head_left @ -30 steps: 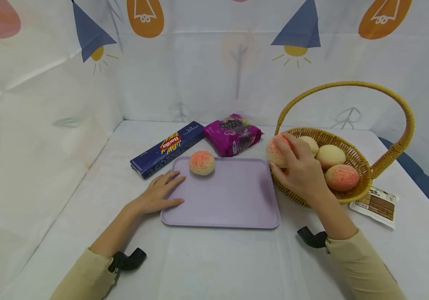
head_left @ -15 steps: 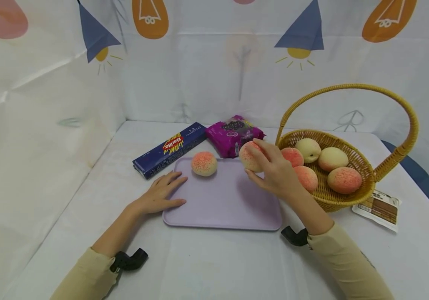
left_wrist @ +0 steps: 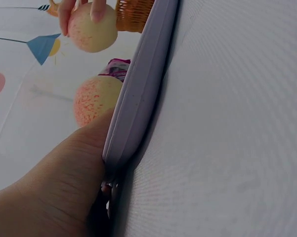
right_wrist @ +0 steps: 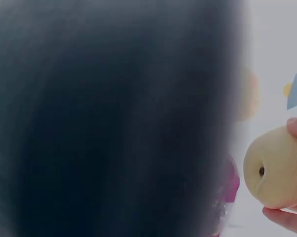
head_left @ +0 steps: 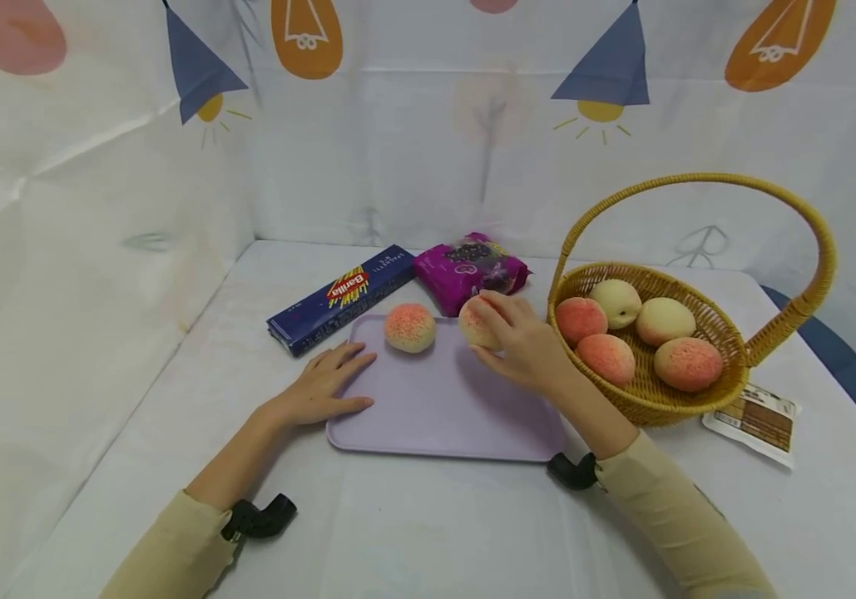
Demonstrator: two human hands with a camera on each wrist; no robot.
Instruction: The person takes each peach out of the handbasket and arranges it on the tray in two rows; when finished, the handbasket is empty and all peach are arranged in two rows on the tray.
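My right hand [head_left: 523, 343] grips a pink-and-cream peach [head_left: 478, 324] over the back right part of a lilac tray [head_left: 428, 408]. The right wrist view shows the held peach [right_wrist: 276, 168] with its dark stem hollow turned to the camera. Another peach [head_left: 409, 328] sits on the tray at the back left. My left hand [head_left: 323, 387] rests with spread, straight fingers on the tray's left edge. In the left wrist view the left hand [left_wrist: 64, 173] lies against the tray's rim [left_wrist: 143, 84].
A wicker basket [head_left: 645, 413] with a tall handle holds several peaches to the right. Behind the tray lie a blue spaghetti box [head_left: 341, 299] and a purple packet [head_left: 468, 270]. A brown-and-white packet [head_left: 757, 423] lies partly behind the basket.
My right hand has lifted the peach from the basket and carried it left over the tray, lower now than half a second ago. My left hand stays on the tray's edge.
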